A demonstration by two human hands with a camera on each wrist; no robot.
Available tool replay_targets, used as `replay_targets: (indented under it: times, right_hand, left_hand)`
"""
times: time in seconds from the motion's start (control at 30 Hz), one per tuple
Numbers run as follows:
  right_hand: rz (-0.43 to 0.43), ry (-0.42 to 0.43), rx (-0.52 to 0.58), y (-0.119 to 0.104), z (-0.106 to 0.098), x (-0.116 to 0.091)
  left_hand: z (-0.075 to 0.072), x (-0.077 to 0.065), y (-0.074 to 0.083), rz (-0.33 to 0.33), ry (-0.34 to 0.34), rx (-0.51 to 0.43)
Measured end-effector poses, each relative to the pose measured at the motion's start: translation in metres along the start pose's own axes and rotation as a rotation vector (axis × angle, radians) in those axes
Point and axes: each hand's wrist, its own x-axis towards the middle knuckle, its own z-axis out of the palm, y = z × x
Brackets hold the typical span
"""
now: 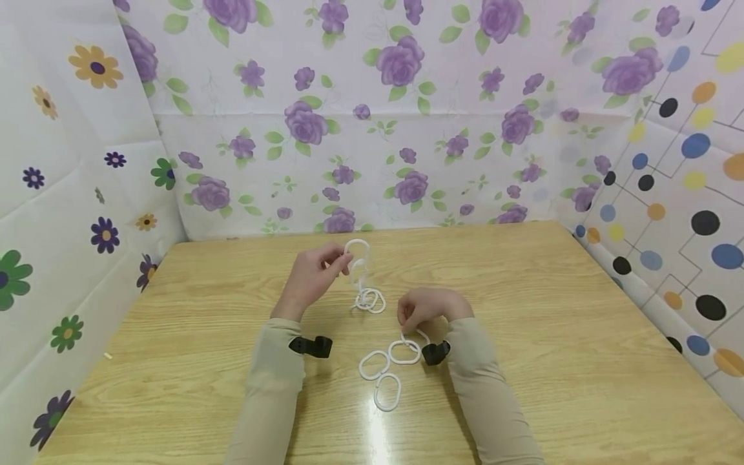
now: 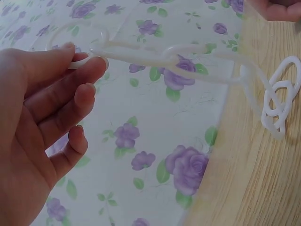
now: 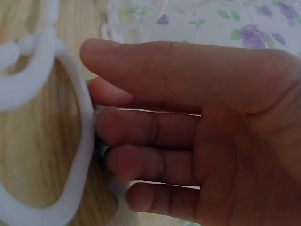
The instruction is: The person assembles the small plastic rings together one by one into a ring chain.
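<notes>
White oval plastic rings lie around both hands, some linked into a chain. My left hand [image 1: 314, 274] pinches the top ring [image 1: 357, 241] of that chain between thumb and fingertips. The linked rings [image 2: 207, 52] hang down to a small heap [image 1: 369, 300] on the table. Lower and to the right, my right hand [image 1: 430, 307] has curled fingers and holds the edge of a tilted white ring [image 3: 84, 122] at its fingertips. The exact contact is partly hidden. That ring is linked with another white ring [image 1: 405, 361] lying flat.
Two more white rings [image 1: 367, 377] [image 1: 379, 404] lie touching each other in front of the right hand. Everything rests on a wood-grain table [image 1: 192, 361]. Flower-patterned sheets [image 1: 349, 77] rise behind it, and a dotted sheet [image 1: 668, 194] stands at the right.
</notes>
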Motion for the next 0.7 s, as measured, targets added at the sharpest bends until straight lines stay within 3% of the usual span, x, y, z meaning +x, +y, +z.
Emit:
replay_targets:
  times: [0.2,0.4,0.53,0.7]
  right_hand:
    - [0.027,-0.029,0.019,0.0016,0.0045,0.0032]
    - [-0.032,-0.017,-0.061,0.0025,0.0036,0.0032]
    - [-0.059,0.041,-0.089,0.0044,0.0016,0.0009]
    - [-0.078,0.182,0.023,0.0083,-0.0016,-0.0012]
  left_hand:
    - [-0.0004,0.0000,-0.0013,-0.011,-0.004,-0.006]
    - [-0.0001,0.0010,-0.0015,-0.002,-0.024,-0.003]
    - [0.0003,0.0007,-0.0023,-0.005,-0.044,0.006]
    - [0.0011,0.0005,-0.0028,0.003,-0.062,0.012]
